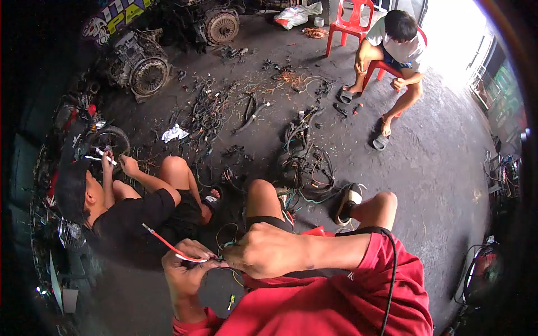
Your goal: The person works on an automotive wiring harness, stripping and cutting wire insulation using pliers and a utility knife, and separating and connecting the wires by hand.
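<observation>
My left hand point(190, 266) is closed on a red tool point(171, 246) with a thin pale tip that points up and to the left. Its fingertips meet those of my right hand point(255, 249), which is closed around something too small to make out, by thin wires point(227, 229). Both hands are over my lap. Beyond my knees a tangled bundle of dark wiring point(305, 162) lies on the floor, with a green cable along its near side.
Seated at left, a person in black point(145, 215) holds a white-handled tool. Another person point(400, 47) sits on a red chair at upper right. Loose harnesses point(207, 115), a white cloth point(175, 133), an engine part point(148, 73) and a red chair point(353, 22) stand or lie beyond.
</observation>
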Motion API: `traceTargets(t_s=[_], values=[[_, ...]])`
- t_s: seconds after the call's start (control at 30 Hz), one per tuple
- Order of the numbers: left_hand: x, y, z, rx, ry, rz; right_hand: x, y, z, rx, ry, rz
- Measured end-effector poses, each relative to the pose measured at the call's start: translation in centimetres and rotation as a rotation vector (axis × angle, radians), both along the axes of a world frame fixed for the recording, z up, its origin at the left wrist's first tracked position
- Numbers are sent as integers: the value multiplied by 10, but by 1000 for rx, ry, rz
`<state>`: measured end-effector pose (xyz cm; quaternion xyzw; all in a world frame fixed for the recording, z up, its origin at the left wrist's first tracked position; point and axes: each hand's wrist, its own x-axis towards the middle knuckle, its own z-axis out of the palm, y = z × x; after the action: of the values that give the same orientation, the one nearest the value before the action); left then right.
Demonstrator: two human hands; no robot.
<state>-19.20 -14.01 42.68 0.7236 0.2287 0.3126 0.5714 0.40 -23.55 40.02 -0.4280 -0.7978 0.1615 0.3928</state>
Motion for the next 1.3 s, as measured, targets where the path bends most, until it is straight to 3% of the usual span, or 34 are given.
traceTargets(t_s=[0.3,0.47,0.73,0.8,0.9,1.07,1.13,1.3], values=[[-6,2,-1,56,-247,106,-5,3,22,16,-55,-85],[-15,3,6,-14,24,-103,0,5,23,81,-196,-60],[-21,9,0,196,264,-47,0,3,16,42,-340,-121],[-16,5,-5,84,126,154,0,2,14,36,-327,-143],[-10,8,-5,34,-65,139,-3,2,13,167,-220,-198],[-7,11,-1,225,-63,152,-5,6,20,184,-245,-201],[-6,10,4,47,-184,178,-5,9,23,176,-249,-195],[-13,20,8,-11,-219,149,5,11,41,33,-119,-77]])
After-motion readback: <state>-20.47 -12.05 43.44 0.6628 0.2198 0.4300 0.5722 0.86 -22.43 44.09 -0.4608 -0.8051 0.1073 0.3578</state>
